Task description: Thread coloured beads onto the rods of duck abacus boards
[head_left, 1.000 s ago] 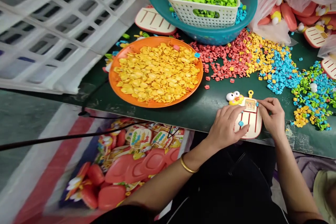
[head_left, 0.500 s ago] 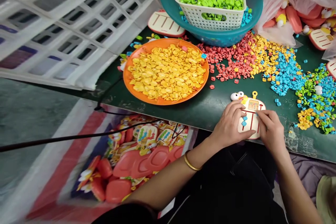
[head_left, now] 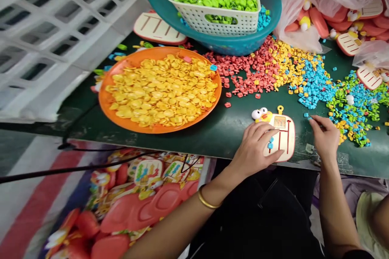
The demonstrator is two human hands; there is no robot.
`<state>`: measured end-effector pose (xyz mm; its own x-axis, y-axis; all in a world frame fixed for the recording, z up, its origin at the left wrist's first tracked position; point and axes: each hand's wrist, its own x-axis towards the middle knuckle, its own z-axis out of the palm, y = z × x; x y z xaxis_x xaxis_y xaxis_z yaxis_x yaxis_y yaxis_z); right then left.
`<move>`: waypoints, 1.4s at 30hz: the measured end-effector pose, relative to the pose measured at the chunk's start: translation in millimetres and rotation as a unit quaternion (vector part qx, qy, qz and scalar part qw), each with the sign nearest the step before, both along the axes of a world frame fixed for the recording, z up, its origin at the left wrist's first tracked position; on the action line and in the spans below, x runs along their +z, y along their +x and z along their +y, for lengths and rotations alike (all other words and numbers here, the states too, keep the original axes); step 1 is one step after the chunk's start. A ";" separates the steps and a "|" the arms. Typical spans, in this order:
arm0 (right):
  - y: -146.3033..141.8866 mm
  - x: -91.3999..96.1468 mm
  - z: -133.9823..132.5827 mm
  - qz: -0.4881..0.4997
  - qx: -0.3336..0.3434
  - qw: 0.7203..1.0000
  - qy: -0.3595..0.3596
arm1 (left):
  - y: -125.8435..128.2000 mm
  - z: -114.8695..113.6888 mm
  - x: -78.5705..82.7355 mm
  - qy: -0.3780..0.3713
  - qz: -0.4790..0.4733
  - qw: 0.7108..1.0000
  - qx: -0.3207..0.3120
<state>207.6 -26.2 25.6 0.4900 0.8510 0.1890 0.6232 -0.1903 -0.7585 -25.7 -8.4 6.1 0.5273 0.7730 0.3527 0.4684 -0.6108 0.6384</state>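
Observation:
My left hand [head_left: 253, 145] is closed on the left side of a cream toy board [head_left: 283, 141] at the table's front edge. The board has dark red slots, a small picture panel, a yellow loop on top and a bird head with bulging white eyes [head_left: 259, 113]. Small blue pieces [head_left: 270, 143] sit in its left slot, partly hidden by my fingers. Right of the board, my right hand [head_left: 326, 137] pinches a small blue piece [head_left: 310, 118] at the tabletop. Another blue piece [head_left: 306, 115] lies right beside those fingertips.
An orange tray [head_left: 105, 107] of yellow pieces stands left. Behind it, a white basket [head_left: 212, 12] of green pieces rests in a teal basin [head_left: 231, 44]. Loose red pieces [head_left: 252, 68], blue pieces [head_left: 316, 83] and mixed pieces lie rightward. A white crate [head_left: 69, 68] leans at left; finished-looking toys fill a bag below.
My right hand has moved from the board rightward to the loose blue pieces on the table. My left hand still holds the board. The whole view has shifted right.

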 end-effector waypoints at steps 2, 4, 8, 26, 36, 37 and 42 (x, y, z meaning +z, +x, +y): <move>-15.9 1.9 -0.5 0.050 0.050 0.997 0.003 | 0.2 -1.6 -1.0 -0.002 -0.020 1.000 0.008; -33.3 1.4 1.8 0.031 0.105 0.994 0.006 | 0.0 -3.3 -2.4 -0.001 -0.033 0.999 0.014; -48.5 -7.4 8.2 -0.079 0.133 0.987 0.045 | -0.7 -5.0 -3.2 -0.015 -0.049 0.998 0.024; -62.8 -13.7 -13.1 0.035 0.198 0.975 0.098 | 2.4 -3.5 -5.5 -0.022 -0.056 0.998 0.009; 3.4 -5.7 -24.1 -0.048 -0.039 0.990 0.124 | 3.1 3.6 -4.1 -0.001 0.016 1.000 -0.013; 16.8 0.2 -16.3 -0.071 -0.029 0.991 0.109 | 3.1 4.7 -4.5 0.000 0.009 1.000 -0.008; 91.8 19.6 23.5 -0.179 0.015 0.983 0.023 | -0.6 10.2 -7.0 -0.005 0.004 1.000 -0.009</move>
